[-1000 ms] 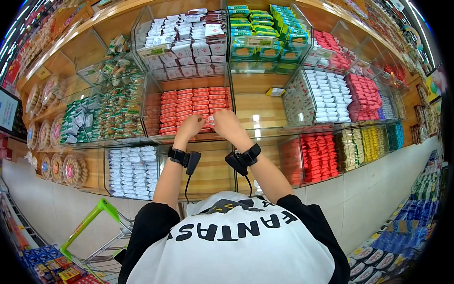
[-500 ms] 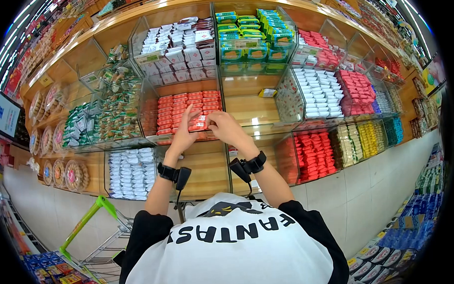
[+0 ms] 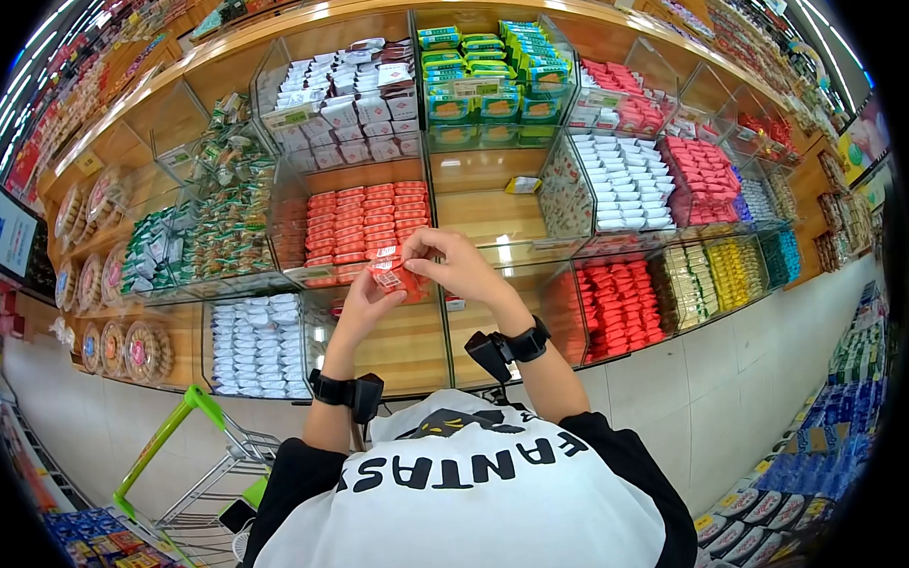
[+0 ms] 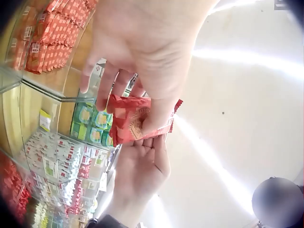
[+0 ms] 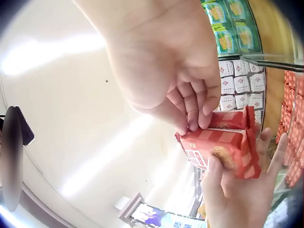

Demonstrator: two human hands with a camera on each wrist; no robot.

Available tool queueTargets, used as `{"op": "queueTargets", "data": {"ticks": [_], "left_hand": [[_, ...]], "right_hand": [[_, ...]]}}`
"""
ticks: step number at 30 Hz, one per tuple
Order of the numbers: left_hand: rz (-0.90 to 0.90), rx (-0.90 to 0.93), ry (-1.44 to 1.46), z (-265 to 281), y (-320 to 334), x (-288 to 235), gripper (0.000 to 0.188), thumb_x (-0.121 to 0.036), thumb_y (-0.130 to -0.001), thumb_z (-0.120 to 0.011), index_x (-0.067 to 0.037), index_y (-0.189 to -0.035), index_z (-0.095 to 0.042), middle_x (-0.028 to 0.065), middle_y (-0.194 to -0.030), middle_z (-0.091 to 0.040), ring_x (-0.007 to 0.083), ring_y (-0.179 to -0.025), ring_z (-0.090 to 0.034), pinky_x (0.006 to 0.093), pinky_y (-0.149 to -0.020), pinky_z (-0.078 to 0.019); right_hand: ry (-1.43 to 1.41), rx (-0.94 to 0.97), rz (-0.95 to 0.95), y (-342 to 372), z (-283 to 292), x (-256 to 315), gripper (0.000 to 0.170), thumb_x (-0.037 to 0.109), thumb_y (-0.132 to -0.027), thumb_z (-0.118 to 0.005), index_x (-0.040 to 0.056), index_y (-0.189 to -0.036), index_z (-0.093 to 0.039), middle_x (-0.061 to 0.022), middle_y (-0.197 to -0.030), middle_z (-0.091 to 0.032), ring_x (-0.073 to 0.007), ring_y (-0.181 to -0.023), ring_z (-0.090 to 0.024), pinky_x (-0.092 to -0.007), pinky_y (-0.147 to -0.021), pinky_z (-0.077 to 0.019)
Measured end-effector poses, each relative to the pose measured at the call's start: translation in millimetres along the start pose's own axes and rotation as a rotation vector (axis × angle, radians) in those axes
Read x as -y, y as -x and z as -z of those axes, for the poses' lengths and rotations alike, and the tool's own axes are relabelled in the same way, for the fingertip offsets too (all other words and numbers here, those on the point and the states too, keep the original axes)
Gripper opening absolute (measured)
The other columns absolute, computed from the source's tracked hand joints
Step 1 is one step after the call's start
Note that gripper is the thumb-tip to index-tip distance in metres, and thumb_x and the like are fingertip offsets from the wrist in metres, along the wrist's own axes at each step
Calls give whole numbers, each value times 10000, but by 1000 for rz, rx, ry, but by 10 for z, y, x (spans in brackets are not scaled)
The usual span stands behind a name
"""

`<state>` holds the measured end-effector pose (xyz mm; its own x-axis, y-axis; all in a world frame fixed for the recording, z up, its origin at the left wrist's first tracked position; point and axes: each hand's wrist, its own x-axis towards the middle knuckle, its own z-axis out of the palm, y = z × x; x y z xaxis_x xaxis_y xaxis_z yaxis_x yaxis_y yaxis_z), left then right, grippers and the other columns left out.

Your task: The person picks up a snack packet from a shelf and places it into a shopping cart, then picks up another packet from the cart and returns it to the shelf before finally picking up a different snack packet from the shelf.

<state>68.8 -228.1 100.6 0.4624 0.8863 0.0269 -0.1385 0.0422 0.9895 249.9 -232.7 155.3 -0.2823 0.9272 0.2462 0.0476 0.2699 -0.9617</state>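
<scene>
Two red snack packets point(image 5: 213, 152), checked and printed with a round biscuit, are held together in front of the bin of matching red packets point(image 3: 357, 222). My left hand point(image 3: 367, 312) grips them from the left, its thumb flat across the printed face in the left wrist view and its fingers behind. From the right, my right hand point(image 3: 462, 272) pinches the packets' edge between thumb and curled fingertips, plain in the right wrist view. The held packets point(image 3: 389, 272) are tilted, just above the bin's front edge.
Glass-sided bins hold white packets point(image 3: 631, 183), green packets point(image 3: 498, 102) and bright red packets point(image 3: 621, 308). Glass panels stand around the red bin. A yellow tag point(image 3: 522, 184) lies in the bin to its right. A green-handled cart point(image 3: 170, 444) stands at lower left.
Both hands have come back from the red stack toward the body, bringing red packets with them. The left fingers, raised half a second ago, now wrap behind the packets.
</scene>
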Motion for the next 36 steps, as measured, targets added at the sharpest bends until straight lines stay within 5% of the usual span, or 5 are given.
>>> {"op": "queueTargets", "data": {"ticks": [7, 12, 15, 27, 36], "left_hand": [[20, 20, 12, -26, 161, -7, 397, -92, -767, -604, 6, -1120, -450, 38, -1034, -529, 107, -949, -503, 257, -829, -408], [-12, -128, 0, -51, 243, -89, 362, -105, -794, -564, 15, -1117, -453, 49, -1034, -534, 104, -928, -504, 252, -811, -408], [-12, -207, -33, -5, 258, -56, 334, -130, -823, -525, 14, -1118, -457, 54, -1019, -541, 101, -909, -506, 240, -798, -403], [11, -351, 65, -82, 429, -126, 299, -194, -861, -463, 12, -1077, -484, 41, -992, -545, 89, -884, -498, 231, -791, -389], [83, -236, 75, -8, 822, -102, 429, -116, -772, -616, 1, -1147, -443, 44, -1037, -534, 99, -936, -506, 256, -832, -396]], "right_hand": [[-59, -25, -49, 93, -68, -49, 74, 56, -778, -570, 21, -831, -532, -7, -690, -519, -70, -655, -494, -215, -611, -426], [-26, -45, -79, 138, -205, 0, 441, 138, -771, -623, 77, -1151, -406, -29, -919, -489, -114, -812, -506, -234, -731, -437], [66, 42, -31, 131, -261, -208, 559, 178, -757, -649, 86, -1217, -344, -62, -1035, -466, -163, -878, -518, -270, -768, -450], [32, 188, -182, 194, -302, -122, 410, 186, -763, -644, 21, -1070, -428, -82, -948, -542, -152, -866, -539, -273, -716, -462], [64, 506, -165, 171, -307, -43, 421, 166, -705, -673, 39, -1045, -458, -62, -879, -569, -121, -797, -537, -255, -685, -453]]}}
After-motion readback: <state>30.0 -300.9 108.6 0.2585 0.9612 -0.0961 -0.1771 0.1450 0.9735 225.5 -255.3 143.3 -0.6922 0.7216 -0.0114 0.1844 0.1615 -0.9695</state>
